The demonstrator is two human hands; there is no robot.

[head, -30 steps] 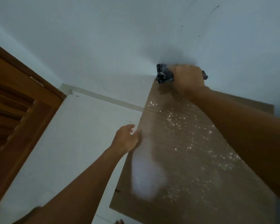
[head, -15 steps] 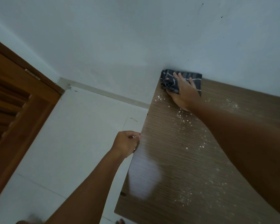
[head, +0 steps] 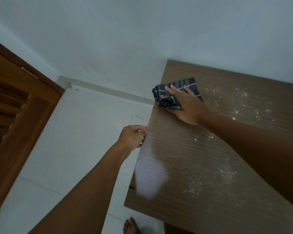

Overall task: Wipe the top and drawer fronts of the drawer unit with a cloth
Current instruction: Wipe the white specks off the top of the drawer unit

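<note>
Cloth: a dark grey cloth point(head: 190, 82) crossed by thin pale lines, bunched into folds, lies on the drawer unit point(head: 184, 157) near the far left corner of its top, its left end right at the left edge.
Right hand: the right hand point(head: 187, 106) lies palm down on the cloth with its fingers point(head: 167, 89) straight and spread, pressing the cloth flat against the surface rather than clutching it.
Left hand: the left hand point(head: 134, 136) is at the left edge of the top, nearer the camera than the cloth, its fingers curled and grasping that edge.
Surface: brown wood-grain laminate with fine lines running across it; a pale patch of glare point(head: 149, 179) sits near the front left corner.
Specks: white specks point(head: 233, 118) are scattered over the top to the right of the cloth, and more lie toward the front edge.
Wall: a plain pale wall point(head: 125, 39) meets the back edge of the unit.
Floor: pale floor tiles point(head: 85, 132) lie left of the unit, with a light skirting strip point(head: 117, 93) along the foot of the wall.
Door: a brown wooden door point(head: 15, 115) with slats stands well to the left of the unit.
Foot: a bare foot point(head: 130, 225) shows on the floor just in front of the unit's front left corner.
</note>
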